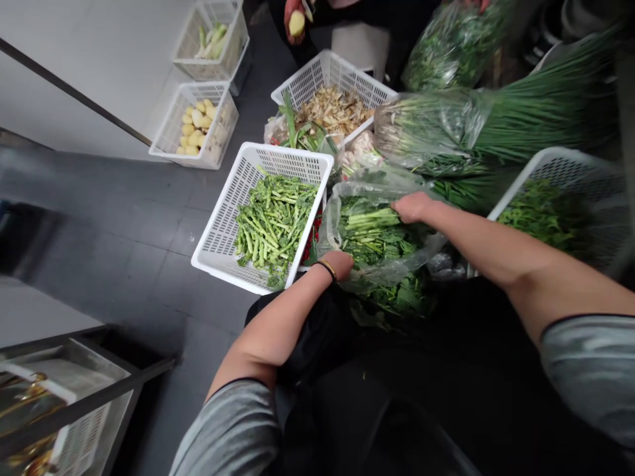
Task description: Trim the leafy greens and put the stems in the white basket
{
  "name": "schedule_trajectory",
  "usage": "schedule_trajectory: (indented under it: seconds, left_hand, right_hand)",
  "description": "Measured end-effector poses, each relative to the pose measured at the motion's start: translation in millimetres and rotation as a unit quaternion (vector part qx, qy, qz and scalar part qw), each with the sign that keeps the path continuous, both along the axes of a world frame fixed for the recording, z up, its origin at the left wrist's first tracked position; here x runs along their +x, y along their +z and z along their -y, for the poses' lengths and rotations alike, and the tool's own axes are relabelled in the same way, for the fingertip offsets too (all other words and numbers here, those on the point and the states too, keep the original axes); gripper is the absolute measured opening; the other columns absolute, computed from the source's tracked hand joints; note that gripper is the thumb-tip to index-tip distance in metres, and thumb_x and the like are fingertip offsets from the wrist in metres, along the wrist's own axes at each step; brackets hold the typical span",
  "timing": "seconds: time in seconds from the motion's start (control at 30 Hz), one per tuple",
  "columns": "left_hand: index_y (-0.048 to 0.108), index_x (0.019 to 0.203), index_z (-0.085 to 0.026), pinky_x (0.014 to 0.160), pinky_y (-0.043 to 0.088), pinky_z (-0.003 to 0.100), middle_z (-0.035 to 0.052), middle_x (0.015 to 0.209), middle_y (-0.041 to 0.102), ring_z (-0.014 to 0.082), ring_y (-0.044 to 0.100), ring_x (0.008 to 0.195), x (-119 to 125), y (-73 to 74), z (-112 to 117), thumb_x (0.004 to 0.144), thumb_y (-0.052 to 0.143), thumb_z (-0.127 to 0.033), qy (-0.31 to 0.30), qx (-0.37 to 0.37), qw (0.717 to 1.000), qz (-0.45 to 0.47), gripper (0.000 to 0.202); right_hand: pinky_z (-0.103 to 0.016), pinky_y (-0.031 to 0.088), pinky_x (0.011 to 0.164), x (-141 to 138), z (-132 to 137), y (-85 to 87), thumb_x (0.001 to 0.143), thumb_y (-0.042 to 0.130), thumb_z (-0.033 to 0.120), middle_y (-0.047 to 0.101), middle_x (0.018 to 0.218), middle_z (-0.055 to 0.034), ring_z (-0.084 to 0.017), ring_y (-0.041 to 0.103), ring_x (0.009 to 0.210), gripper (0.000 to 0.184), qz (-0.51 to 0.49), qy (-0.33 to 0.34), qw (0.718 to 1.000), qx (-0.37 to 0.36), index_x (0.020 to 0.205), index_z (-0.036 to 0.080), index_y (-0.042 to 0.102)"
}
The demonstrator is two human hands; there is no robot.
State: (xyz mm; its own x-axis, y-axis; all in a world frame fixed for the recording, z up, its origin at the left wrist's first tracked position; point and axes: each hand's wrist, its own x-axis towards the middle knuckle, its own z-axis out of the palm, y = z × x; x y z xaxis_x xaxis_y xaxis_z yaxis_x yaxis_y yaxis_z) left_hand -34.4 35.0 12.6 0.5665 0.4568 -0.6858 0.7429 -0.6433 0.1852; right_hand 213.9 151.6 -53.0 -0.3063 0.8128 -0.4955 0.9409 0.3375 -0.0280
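Observation:
A clear plastic bag of leafy green stalks (377, 241) lies in front of me. My left hand (338, 263), a dark band at its wrist, grips the bag's near edge with fingers curled under the plastic. My right hand (413, 207) is closed on the cut ends of the green stalks (370, 218) at the bag's mouth. To the left stands a white slotted basket (218, 231) holding several trimmed green stems (272, 225).
A basket of peelings (332, 109) sits behind. Two baskets (196, 125) with peeled pale pieces stand by the wall. A long bundle of chives (496, 125) and another basket of greens (550, 205) lie on the right. Another person's hand (296, 23) holds a pale peeled piece.

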Motion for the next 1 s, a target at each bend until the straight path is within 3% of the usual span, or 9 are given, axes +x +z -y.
schedule_trajectory:
  seconds: [0.17, 0.3, 0.37, 0.47, 0.57, 0.7, 0.8, 0.9, 1.0]
  left_hand:
    - [0.068, 0.102, -0.008, 0.080, 0.052, 0.040, 0.0214, 0.098, 0.068, 0.0301, 0.063, 0.101, 3.7, -2.1, 5.5, 0.081, 0.049, -0.014, 0.013, 0.003, 1.000, -0.007, 0.029]
    - [0.068, 0.101, -0.008, 0.078, 0.053, 0.038, 0.0205, 0.099, 0.068, 0.0287, 0.064, 0.099, -1.0, -5.2, 10.4, 0.081, 0.049, -0.015, 0.031, 0.003, 0.999, -0.027, 0.028]
    - [0.069, 0.101, -0.010, 0.079, 0.053, 0.035, 0.0189, 0.098, 0.068, 0.0268, 0.064, 0.098, -2.5, -5.8, 11.0, 0.082, 0.049, -0.016, 0.034, 0.004, 0.999, -0.035, 0.028]
    - [0.069, 0.101, -0.012, 0.080, 0.052, 0.033, 0.0168, 0.100, 0.069, 0.0246, 0.064, 0.098, -3.6, -6.6, 8.5, 0.082, 0.048, -0.017, 0.035, 0.007, 0.999, -0.035, 0.028]
    - [0.069, 0.100, -0.013, 0.081, 0.051, 0.033, 0.0157, 0.101, 0.068, 0.0237, 0.064, 0.097, -3.9, -6.2, 2.3, 0.083, 0.048, -0.020, 0.040, 0.006, 0.999, -0.021, 0.028]
    - [0.068, 0.100, -0.015, 0.082, 0.050, 0.032, 0.0141, 0.101, 0.068, 0.0234, 0.064, 0.097, -5.9, 3.1, -6.4, 0.084, 0.049, -0.025, 0.064, 0.021, 0.998, 0.004, 0.027]
    - [0.060, 0.116, -0.016, 0.087, 0.048, 0.033, 0.0142, 0.114, 0.063, 0.0230, 0.061, 0.105, -13.3, 19.6, -11.5, 0.088, 0.046, -0.034, 0.097, 0.067, 0.993, 0.025, 0.036]
    - [0.038, 0.138, -0.014, 0.099, 0.040, 0.030, 0.0154, 0.137, 0.047, 0.0210, 0.047, 0.124, -22.4, 41.0, -17.0, 0.087, 0.048, -0.046, 0.165, 0.128, 0.964, 0.164, 0.061]
    - [0.021, 0.144, -0.011, 0.102, 0.037, 0.028, 0.0159, 0.145, 0.036, 0.0197, 0.038, 0.132, -19.9, 60.8, -15.6, 0.084, 0.054, -0.041, 0.215, 0.047, 0.918, 0.329, 0.075]
  right_hand:
    - [-0.045, 0.038, 0.089, 5.7, 35.9, -6.6, 0.074, 0.060, 0.029, 0.056, 0.122, -0.0210, -0.033, 0.050, 0.111, 0.050, 0.060, 0.033, 0.998, 0.000, 0.121, 0.013, 0.055]
    - [-0.045, 0.032, 0.098, -6.9, 60.4, -21.1, 0.071, 0.064, 0.029, 0.026, 0.147, -0.0227, -0.034, 0.031, 0.129, 0.087, 0.048, 0.064, 0.996, 0.044, 0.146, 0.013, 0.021]
    - [-0.041, 0.039, 0.090, -15.2, 59.2, -25.5, 0.073, 0.061, 0.025, 0.033, 0.142, -0.0257, -0.033, 0.042, 0.121, 0.090, 0.058, 0.054, 0.997, 0.021, 0.147, 0.012, 0.014]
    - [-0.038, 0.044, 0.079, -21.8, 41.1, -19.5, 0.071, 0.062, 0.024, 0.057, 0.116, -0.0235, -0.030, 0.057, 0.100, 0.074, 0.065, 0.059, 0.996, -0.014, 0.139, 0.011, 0.036]
    - [-0.039, 0.042, 0.083, -22.0, 18.4, 3.2, 0.070, 0.062, 0.023, 0.060, 0.111, -0.0177, -0.029, 0.055, 0.103, 0.052, 0.052, 0.095, 0.994, -0.016, 0.121, 0.018, 0.055]
    - [-0.039, 0.043, 0.080, -23.9, 7.0, 40.8, 0.074, 0.057, 0.020, 0.061, 0.109, -0.0158, -0.030, 0.055, 0.103, 0.036, 0.080, 0.164, 0.983, 0.014, 0.110, 0.018, 0.062]
    - [-0.037, 0.043, 0.076, -26.6, 14.6, 67.6, 0.073, 0.056, 0.014, 0.064, 0.100, -0.0155, -0.029, 0.057, 0.097, 0.023, 0.104, 0.189, 0.976, 0.010, 0.094, 0.015, 0.067]
    - [-0.038, 0.041, 0.080, -29.6, 28.2, 106.4, 0.071, 0.059, 0.013, 0.062, 0.103, -0.0147, -0.029, 0.053, 0.101, 0.023, 0.079, 0.219, 0.972, 0.030, 0.093, 0.016, 0.067]
    - [-0.039, 0.038, 0.087, -38.9, 46.9, 161.8, 0.070, 0.061, 0.013, 0.060, 0.105, -0.0121, -0.028, 0.049, 0.107, 0.023, 0.023, 0.272, 0.961, 0.036, 0.092, 0.018, 0.065]
